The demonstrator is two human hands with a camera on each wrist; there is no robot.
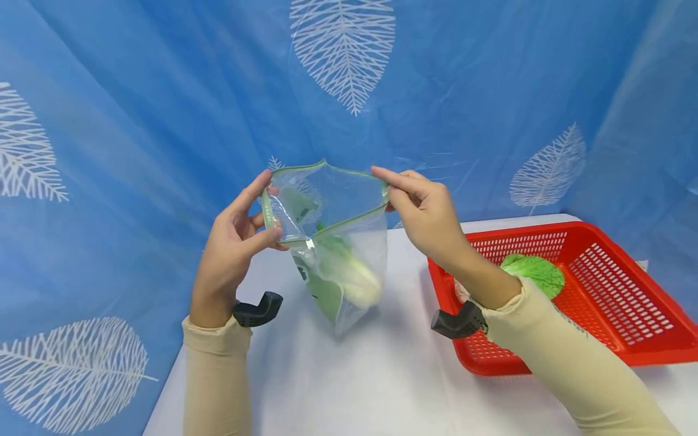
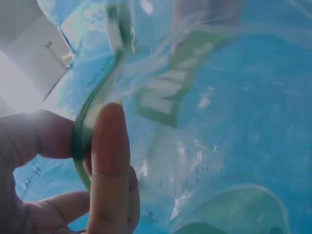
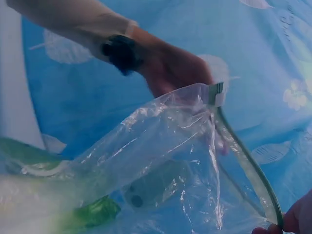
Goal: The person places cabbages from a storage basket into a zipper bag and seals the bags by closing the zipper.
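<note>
A clear zip bag (image 1: 362, 236) with a green zip strip hangs between both hands, its mouth held wide and facing up. Through the plastic shows a leafy vegetable with a thick white stem (image 1: 360, 284) and green leaves, probably a Chinese cabbage, lying low in the bag. My left hand (image 1: 226, 254) pinches the left edge of the mouth; in the left wrist view its thumb (image 2: 111, 141) lies along the zip strip. With thumb and fingers, my right hand (image 1: 428, 212) pinches the right corner of the mouth. The right wrist view shows the white zip slider (image 3: 219, 99) near the left hand.
On the right of the white table (image 1: 392, 381) stands a red slotted basket (image 1: 605, 242). A green leafy head (image 1: 537, 274) lies in it, partly behind the right forearm, beside a pale item (image 1: 461, 292) mostly hidden. A blue leaf-patterned curtain (image 1: 218, 79) hangs behind.
</note>
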